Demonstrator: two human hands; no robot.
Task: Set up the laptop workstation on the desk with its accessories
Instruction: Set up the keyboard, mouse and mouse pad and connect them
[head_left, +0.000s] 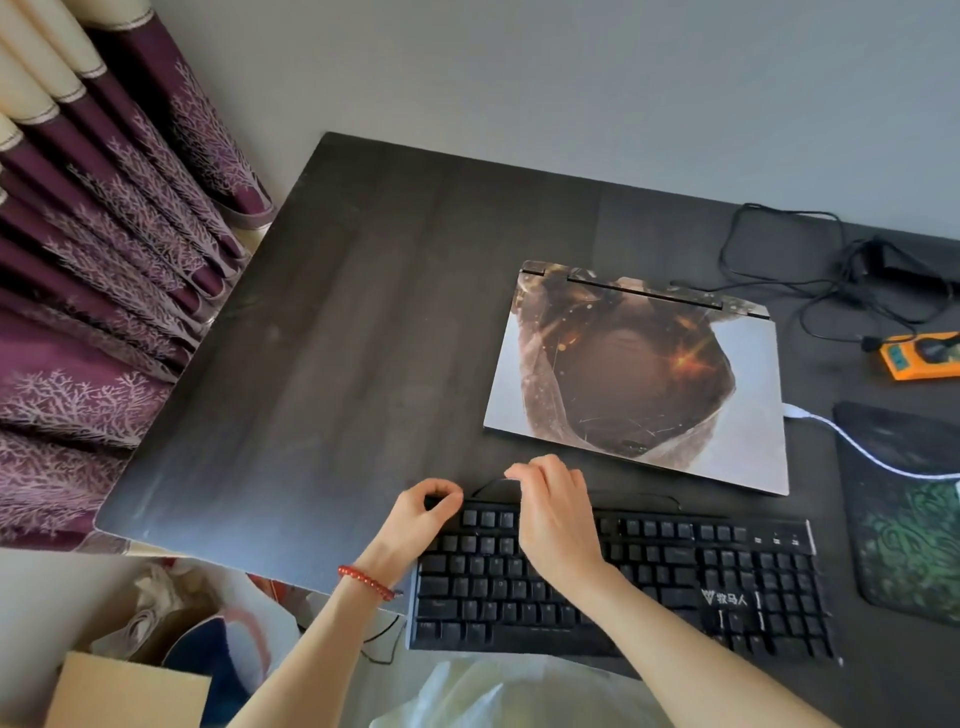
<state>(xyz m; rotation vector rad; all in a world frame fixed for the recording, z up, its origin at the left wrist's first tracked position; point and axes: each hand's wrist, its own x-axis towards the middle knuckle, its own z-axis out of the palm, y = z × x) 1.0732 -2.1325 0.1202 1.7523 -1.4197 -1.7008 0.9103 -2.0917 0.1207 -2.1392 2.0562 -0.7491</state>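
From the head view, the closed laptop (636, 376) lies on the counter (363, 338) with the keyboard (649, 582) just in front and a mouse pad (904, 519) to its right; opening it is left. Both hands curl at the keyboard's far edge: the left hand (423, 512) grips the corner, and the right hand (553, 512) pinches the thin black cable (644, 496), which looks not yet plugged in.

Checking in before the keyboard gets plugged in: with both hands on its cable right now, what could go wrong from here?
1. The keyboard cable loops between keyboard and closed laptop; pulled by the right hand or left hand, it might snag on the laptop's near edge.
2. The white cable crosses the mouse pad and could hamper a mouse.
3. The tangled black cords beside the orange power strip could catch other leads.
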